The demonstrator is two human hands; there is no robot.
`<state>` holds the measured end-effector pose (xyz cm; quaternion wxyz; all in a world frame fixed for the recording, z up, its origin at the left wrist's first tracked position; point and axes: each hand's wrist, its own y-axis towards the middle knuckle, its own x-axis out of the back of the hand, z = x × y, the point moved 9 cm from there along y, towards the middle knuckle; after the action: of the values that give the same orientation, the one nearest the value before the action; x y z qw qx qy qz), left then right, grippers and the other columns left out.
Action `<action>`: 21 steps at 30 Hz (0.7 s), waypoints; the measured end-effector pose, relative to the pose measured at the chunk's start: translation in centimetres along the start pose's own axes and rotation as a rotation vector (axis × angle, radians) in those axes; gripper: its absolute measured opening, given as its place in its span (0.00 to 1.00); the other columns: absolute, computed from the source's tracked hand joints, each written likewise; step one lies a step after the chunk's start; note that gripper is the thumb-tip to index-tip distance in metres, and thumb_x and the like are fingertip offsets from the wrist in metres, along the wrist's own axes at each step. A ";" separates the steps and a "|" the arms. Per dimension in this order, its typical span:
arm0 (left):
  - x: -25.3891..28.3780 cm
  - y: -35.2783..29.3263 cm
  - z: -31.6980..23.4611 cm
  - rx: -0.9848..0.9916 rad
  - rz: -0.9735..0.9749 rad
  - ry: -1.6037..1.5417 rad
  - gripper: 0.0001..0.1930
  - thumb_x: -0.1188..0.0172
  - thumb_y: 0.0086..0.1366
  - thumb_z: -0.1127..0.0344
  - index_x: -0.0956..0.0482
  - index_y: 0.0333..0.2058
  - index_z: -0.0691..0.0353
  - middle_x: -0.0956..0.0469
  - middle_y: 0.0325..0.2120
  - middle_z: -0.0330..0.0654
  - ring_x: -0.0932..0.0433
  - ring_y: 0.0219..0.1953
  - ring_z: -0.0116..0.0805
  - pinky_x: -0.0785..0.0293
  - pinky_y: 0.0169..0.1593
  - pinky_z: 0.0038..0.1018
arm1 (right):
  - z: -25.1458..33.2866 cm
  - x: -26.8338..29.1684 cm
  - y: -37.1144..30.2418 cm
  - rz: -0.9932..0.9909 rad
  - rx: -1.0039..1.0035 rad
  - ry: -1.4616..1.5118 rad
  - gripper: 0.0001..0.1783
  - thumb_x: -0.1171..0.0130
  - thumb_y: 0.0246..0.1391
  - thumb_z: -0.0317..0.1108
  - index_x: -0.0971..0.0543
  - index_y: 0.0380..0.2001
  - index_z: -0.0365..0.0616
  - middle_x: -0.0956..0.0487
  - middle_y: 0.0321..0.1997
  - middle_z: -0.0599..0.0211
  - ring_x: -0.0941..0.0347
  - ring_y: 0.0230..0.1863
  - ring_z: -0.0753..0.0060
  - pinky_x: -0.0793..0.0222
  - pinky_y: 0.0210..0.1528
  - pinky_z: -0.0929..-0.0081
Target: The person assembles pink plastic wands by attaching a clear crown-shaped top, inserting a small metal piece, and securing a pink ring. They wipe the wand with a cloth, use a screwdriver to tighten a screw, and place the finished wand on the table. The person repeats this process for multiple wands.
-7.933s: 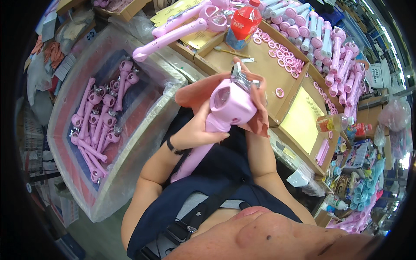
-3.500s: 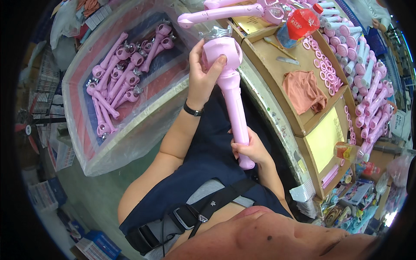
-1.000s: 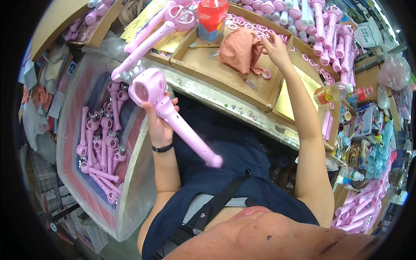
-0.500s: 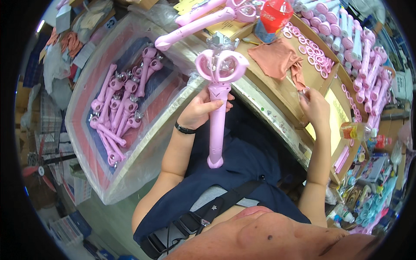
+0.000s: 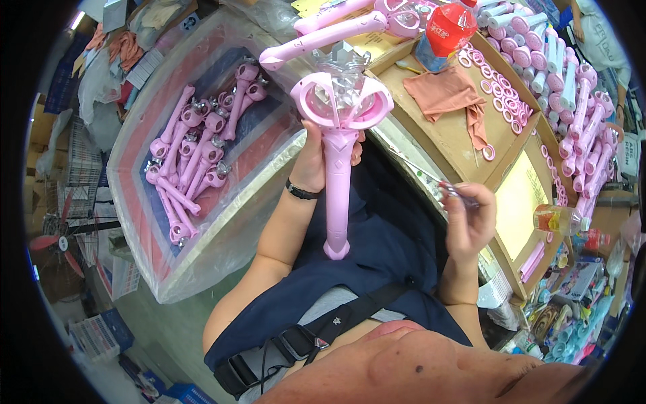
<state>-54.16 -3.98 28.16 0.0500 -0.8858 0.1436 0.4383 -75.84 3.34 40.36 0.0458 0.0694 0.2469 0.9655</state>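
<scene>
My left hand (image 5: pixel 313 158) is wrapped round the upper handle of a pink light stick (image 5: pixel 338 182). It stands upright before my chest, its base against my dark blue clothing. At its top, pink loops surround a clear globe with a silvery crown piece. My right hand (image 5: pixel 468 222) grips a slim screwdriver (image 5: pixel 464 195) with a dark purple handle, its thin metal shaft pointing left toward the light stick without touching it. Near that hand, a cardboard tray (image 5: pixel 461 168) holds an orange-pink cloth (image 5: pixel 444 94) and many pink rings (image 5: pixel 505 97).
On the left, several pink light sticks (image 5: pixel 192 145) lie in a plastic-lined bin (image 5: pixel 134 229). Another light stick (image 5: pixel 323 40) lies across the table's far side, by a red-labelled bottle (image 5: pixel 449 34). Stacked pink handles (image 5: pixel 585 135) and a bottle of yellowish liquid (image 5: pixel 560 219) are on the right.
My right hand has drawn back from the cardboard tray toward me and now shows the screwdriver. The light stick's head has risen slightly toward the camera in my left hand.
</scene>
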 end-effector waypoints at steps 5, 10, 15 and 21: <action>1.0 0.0 1.2 0.062 -0.145 -0.008 0.36 0.57 0.59 0.31 0.28 0.45 0.64 0.24 0.35 0.44 0.26 0.28 0.30 0.29 0.31 0.24 | 3.2 -4.4 1.3 0.208 0.329 -0.317 0.15 0.37 0.43 0.19 0.27 0.36 0.37 0.23 0.29 0.59 0.26 0.24 0.64 0.31 0.25 0.75; 0.1 -0.2 0.2 -0.034 -0.131 0.003 0.32 0.57 0.64 0.38 0.29 0.45 0.65 0.25 0.36 0.47 0.26 0.29 0.32 0.28 0.32 0.27 | 3.9 -6.3 2.4 0.261 0.384 -0.337 0.16 0.36 0.40 0.20 0.27 0.35 0.38 0.22 0.29 0.60 0.27 0.25 0.60 0.32 0.25 0.71; -0.8 -0.3 -0.3 -0.059 -0.133 0.078 0.26 0.50 0.64 0.43 0.31 0.48 0.61 0.24 0.34 0.42 0.25 0.29 0.29 0.26 0.32 0.25 | 4.4 -6.8 3.0 0.260 0.414 -0.373 0.15 0.36 0.41 0.21 0.26 0.36 0.38 0.22 0.29 0.60 0.26 0.26 0.60 0.31 0.26 0.70; -1.2 -0.9 -2.2 -0.167 -0.231 0.293 0.24 0.44 0.64 0.51 0.35 0.51 0.61 0.25 0.34 0.40 0.25 0.28 0.26 0.27 0.32 0.21 | 4.3 -6.4 3.4 0.266 0.357 -0.457 0.12 0.38 0.46 0.22 0.26 0.36 0.38 0.22 0.29 0.60 0.25 0.26 0.65 0.29 0.26 0.75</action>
<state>-52.92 -3.34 30.43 0.0048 -0.9518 0.0099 0.3065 -69.04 1.65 45.04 -0.0395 0.3233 0.3844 0.8638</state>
